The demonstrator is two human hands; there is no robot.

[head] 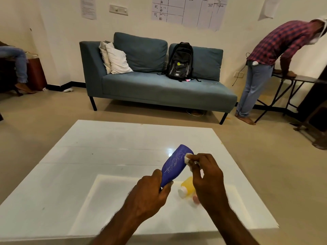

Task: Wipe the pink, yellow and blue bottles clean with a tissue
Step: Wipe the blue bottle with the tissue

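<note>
1. The right hand point(208, 179) pinches a small wad of white tissue point(188, 158) between thumb and fingers point(196, 169), pressing it against the upper side of the blue bottle point(174, 165).
2. The left hand point(150, 193) wraps the bottle's neck end, holding it tilted above the tabletop point(88, 165) near its near edge.
3. Pale scribbles run along the smooth plastic; firm strokes along them, turning the bottle, should serve best.
4. The yellow bottle point(187, 185), white-capped, lies beneath the hands beside the mostly hidden pink bottle point(196, 199).
5. The tabletop is glossy white.
</note>
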